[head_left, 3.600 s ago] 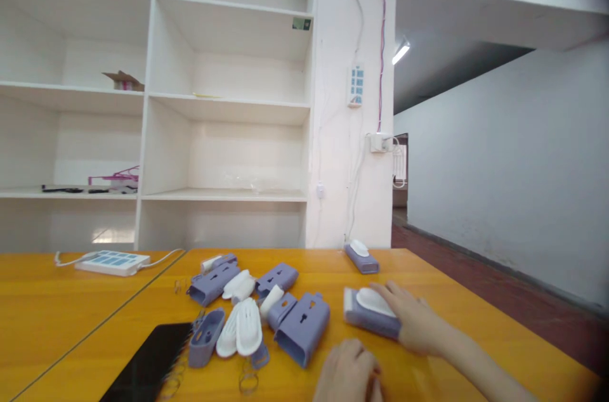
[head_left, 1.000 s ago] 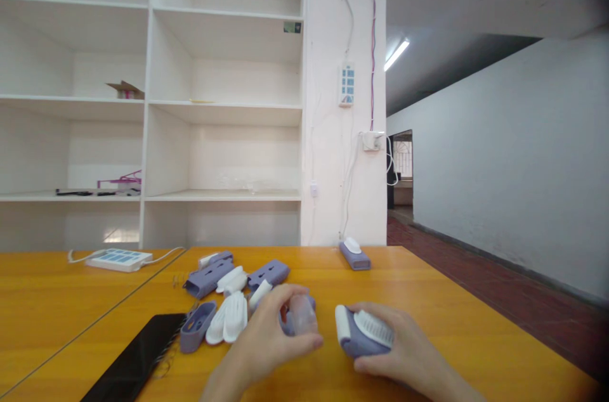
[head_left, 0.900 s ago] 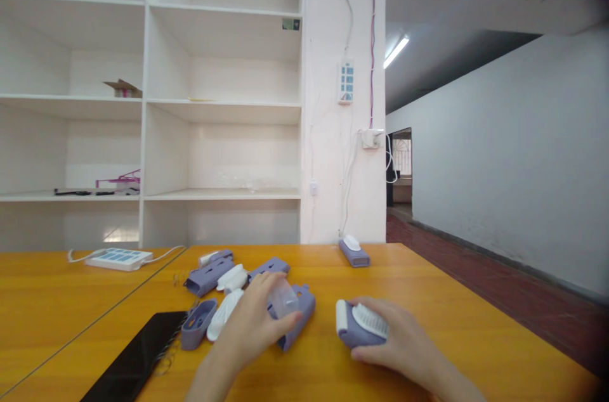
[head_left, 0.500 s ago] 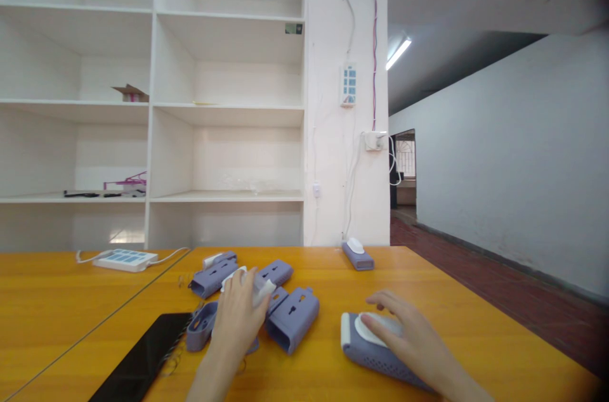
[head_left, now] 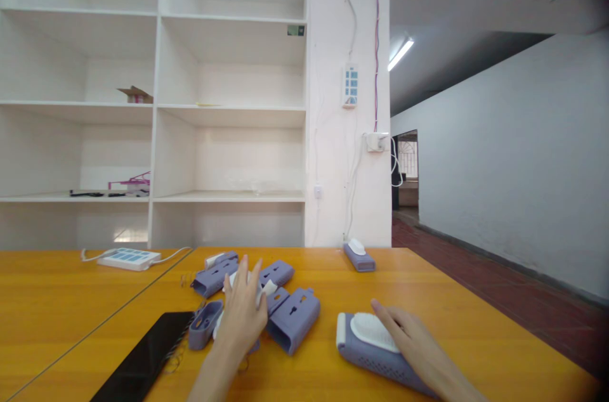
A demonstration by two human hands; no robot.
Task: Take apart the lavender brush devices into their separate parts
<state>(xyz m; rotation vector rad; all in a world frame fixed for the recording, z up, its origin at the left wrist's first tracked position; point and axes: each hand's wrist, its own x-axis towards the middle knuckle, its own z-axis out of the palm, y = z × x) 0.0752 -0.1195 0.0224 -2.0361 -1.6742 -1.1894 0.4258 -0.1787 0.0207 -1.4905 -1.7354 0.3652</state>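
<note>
My left hand (head_left: pixel 243 312) reaches over a cluster of purple plastic shells (head_left: pixel 292 318) and white plastic pieces (head_left: pixel 269 288) on the orange table (head_left: pixel 476 332). Its fingers are stretched out and apart, resting on the white pieces beneath it. My right hand (head_left: pixel 404 337) lies flat with fingers extended on an assembled purple case with a white ribbed top (head_left: pixel 368 343), at the lower right. Nothing is gripped by either hand.
A black phone (head_left: pixel 137 357) lies at the lower left beside small metal rings (head_left: pixel 174 361). Another assembled purple unit (head_left: pixel 359 256) sits at the far table edge. A white power strip (head_left: pixel 128 258) lies far left. White shelving (head_left: pixel 228 110) stands behind the table.
My left hand let go of the clear piece it held and moved left onto the white pieces, fingers spreading. My right hand released its grip and now lies flat on the purple case.
</note>
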